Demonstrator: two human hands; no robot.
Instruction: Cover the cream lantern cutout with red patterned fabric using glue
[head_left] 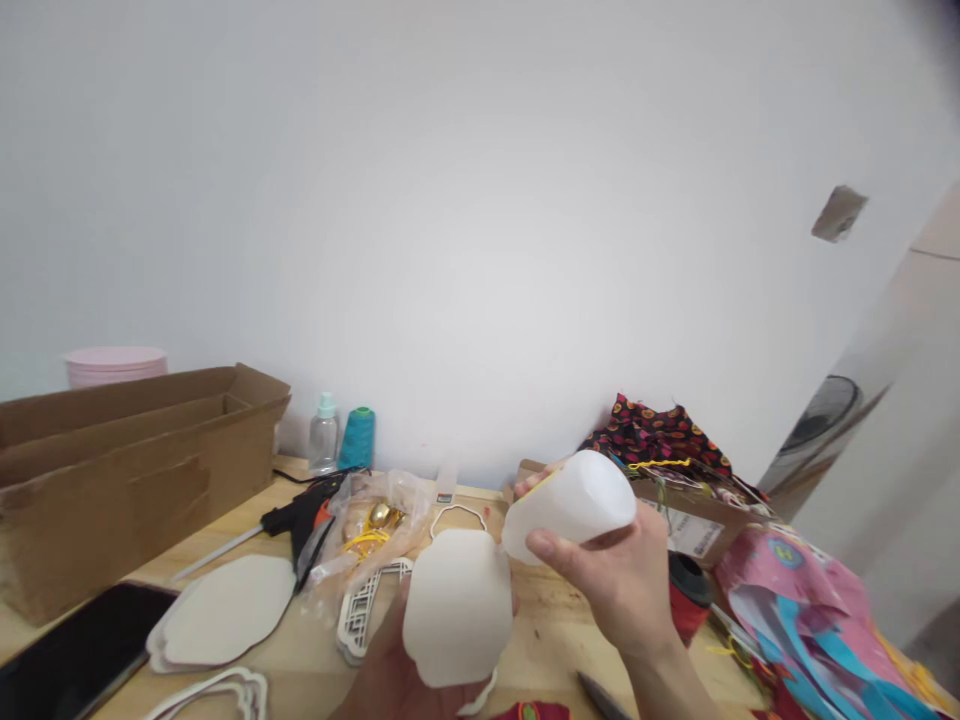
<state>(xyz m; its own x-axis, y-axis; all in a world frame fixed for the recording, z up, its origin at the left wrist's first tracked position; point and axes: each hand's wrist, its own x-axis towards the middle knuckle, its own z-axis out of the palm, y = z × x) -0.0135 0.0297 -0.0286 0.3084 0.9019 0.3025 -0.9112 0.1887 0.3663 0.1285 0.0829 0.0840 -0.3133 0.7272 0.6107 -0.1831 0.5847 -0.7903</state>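
My left hand (386, 665) holds up a white scalloped-edge board (457, 608), its broad face towards me. The fingers are mostly behind it. My right hand (626, 590) is wrapped around a white plastic bottle (574, 505), tilted with its round base up to the right. Its lower left end is close beside the board's upper right edge; whether they touch I cannot tell. Beside my left hand lies a white lattice-cut frame (361, 610). Further left is a stack of similar white boards (225, 612).
A cardboard box (150, 480), a phone (82, 650) and a black glue gun (311, 515) stand or lie left. A spray bottle (324, 440), teal thread cone (358, 438) and plastic bag (390, 490) are behind. Fabrics (802, 590) and a red thread spool (688, 600) lie right.
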